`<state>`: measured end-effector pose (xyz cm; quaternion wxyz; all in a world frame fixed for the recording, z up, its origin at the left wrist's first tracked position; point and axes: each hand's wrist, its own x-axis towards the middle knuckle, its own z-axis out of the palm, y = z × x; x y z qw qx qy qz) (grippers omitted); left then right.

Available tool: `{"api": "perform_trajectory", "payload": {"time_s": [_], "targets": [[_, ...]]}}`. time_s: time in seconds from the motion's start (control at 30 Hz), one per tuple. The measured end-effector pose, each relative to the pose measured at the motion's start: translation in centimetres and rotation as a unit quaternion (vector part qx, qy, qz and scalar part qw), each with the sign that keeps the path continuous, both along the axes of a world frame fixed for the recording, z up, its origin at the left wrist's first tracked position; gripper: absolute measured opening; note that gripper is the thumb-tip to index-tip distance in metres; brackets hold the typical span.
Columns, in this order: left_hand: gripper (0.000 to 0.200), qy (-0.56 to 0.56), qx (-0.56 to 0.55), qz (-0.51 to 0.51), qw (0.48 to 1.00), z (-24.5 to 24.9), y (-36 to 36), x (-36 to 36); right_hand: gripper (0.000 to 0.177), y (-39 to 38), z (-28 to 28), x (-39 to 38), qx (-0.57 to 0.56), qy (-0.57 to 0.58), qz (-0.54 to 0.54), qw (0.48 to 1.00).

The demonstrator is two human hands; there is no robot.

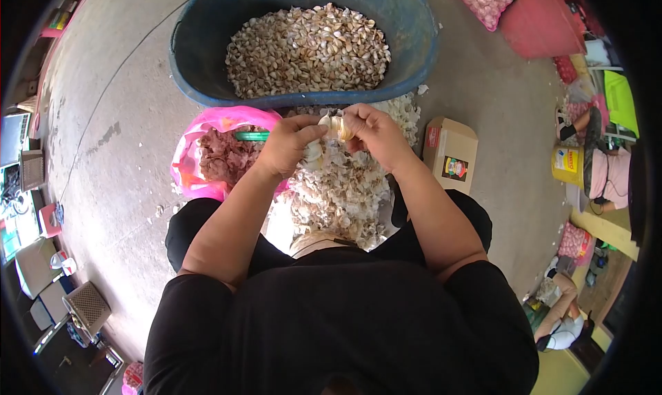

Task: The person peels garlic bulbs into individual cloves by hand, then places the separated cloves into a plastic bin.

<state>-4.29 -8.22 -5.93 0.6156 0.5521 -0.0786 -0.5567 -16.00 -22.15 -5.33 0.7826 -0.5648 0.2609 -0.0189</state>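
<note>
Between my two hands is a pale garlic bulb, partly opened, its skin peeling. My left hand grips its left side with the thumb and fingers, and more white garlic shows just under that palm. The fingers of my right hand pinch the bulb's right side. Below the hands lies a heap of papery garlic skins between my legs. A blue tub stands just beyond, holding many loose garlic cloves.
A pink plastic bag with reddish skins and a green-handled item sits at left. At right lies a cardboard box. Farther right are a red tub, a yellow bucket and seated people. Crates stand at far left.
</note>
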Motion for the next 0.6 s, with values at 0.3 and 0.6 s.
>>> {"api": "perform_trajectory", "payload": {"time_s": [0.3,0.6], "targets": [[0.019,0.155,-0.009,0.066,0.986,0.6,0.1,-0.6,0.024,0.4,1.4,-0.1,-0.141,-0.018,0.082,0.986],[0.021,0.176,-0.002,0.099,0.98,0.1,0.0,-0.9,0.012,1.3,0.7,-0.2,-0.315,0.01,0.075,0.946]]}}
